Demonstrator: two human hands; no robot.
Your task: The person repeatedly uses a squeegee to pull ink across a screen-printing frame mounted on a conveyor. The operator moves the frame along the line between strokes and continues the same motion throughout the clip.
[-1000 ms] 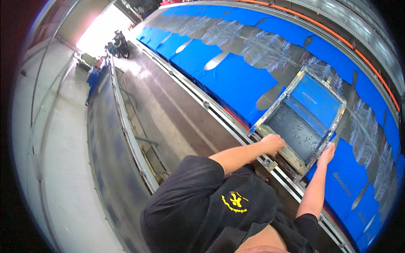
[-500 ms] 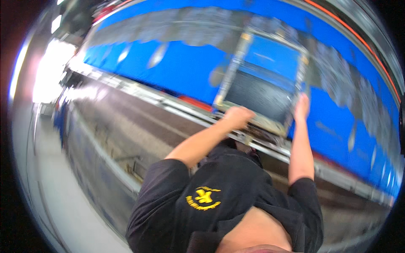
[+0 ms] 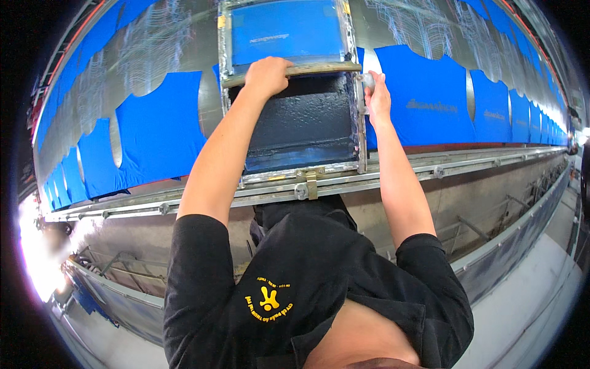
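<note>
A screen-printing frame [image 3: 361, 138] lies over blue cloth on the long table, its near edge at the metal rail. Across its middle runs a wooden-handled squeegee [image 3: 319, 69]. My left hand [image 3: 267, 77] is closed over the squeegee's handle, left of its centre. The near part of the screen, below the squeegee, is coated in dark wet ink [image 3: 301, 117]; the far part shows blue with a small dark print. My right hand [image 3: 378, 98] is closed at the frame's right side, around a pale knob-like piece [image 3: 368, 80]; its fingertips are partly hidden.
Blue cut cloth pieces [image 3: 160, 123] lie along the table on both sides, some with a small dark print [image 3: 433, 106]. A metal rail [image 3: 246, 195] with stops runs along the near edge, and a bracket [image 3: 311, 184] sits at the frame's near side. Behind me is a grey trough wall [image 3: 516, 224].
My left hand has gone from the frame's near edge to its middle, where the squeegee now lies. My view has turned and steadied; my right hand stays at the frame's right side.
</note>
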